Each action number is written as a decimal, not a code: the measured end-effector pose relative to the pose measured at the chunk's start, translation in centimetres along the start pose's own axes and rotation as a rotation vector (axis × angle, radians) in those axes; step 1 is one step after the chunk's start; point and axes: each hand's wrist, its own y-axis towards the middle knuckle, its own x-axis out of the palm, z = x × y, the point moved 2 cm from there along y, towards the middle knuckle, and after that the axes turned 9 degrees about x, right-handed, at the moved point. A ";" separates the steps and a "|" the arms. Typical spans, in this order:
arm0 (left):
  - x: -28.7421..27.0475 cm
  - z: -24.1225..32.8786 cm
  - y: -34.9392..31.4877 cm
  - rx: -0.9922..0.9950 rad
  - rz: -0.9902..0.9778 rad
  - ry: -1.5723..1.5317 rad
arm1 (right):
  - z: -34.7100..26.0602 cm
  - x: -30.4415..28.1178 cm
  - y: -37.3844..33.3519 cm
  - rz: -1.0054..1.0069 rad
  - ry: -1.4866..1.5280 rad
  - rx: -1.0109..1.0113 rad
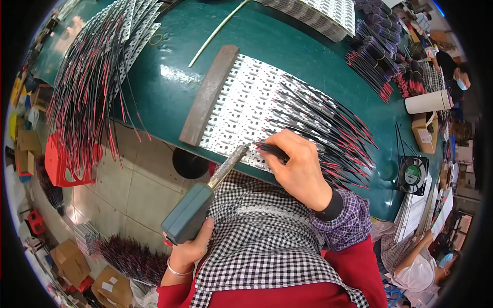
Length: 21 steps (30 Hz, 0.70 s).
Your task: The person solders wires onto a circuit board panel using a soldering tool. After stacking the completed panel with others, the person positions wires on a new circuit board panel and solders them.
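Note:
My left hand [191,250] is closed round the handle of a grey-blue soldering gun [189,213], whose metal barrel points up and right. Its tip meets the near edge of a white circuit board panel [241,92] dotted with black parts. Just right of that tip, my right hand [300,167] pinches black wires [272,150]; how many is hidden by the fingers. Rows of black wires with red ends [328,120] run rightward from the panel. Along the panel's left edge lies a dark flat bar [209,97].
Wired panels with hanging black and red leads [95,87] overhang the table's left edge. At the back sits a stack of panels [318,18]. Wire bundles [375,61], a white cylinder [427,102] and a small fan [412,175] are on the right. A co-worker [418,264] is at lower right.

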 end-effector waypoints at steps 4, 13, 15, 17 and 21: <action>0.6 -0.2 0.1 0.052 0.135 0.021 | -0.3 0.3 0.0 0.021 -0.035 -0.006; 0.5 -0.9 0.6 0.086 0.064 0.121 | -0.1 0.6 -0.1 0.066 -0.106 -0.069; 0.5 -0.7 0.7 0.102 0.062 0.126 | -0.1 0.7 -0.1 0.067 -0.115 -0.072; 0.5 -0.8 0.5 0.071 0.080 0.093 | -0.1 0.8 -0.1 0.066 -0.128 -0.066; -0.4 -1.6 -1.1 -0.034 -0.041 -0.030 | -0.2 0.6 -0.2 0.054 -0.118 -0.036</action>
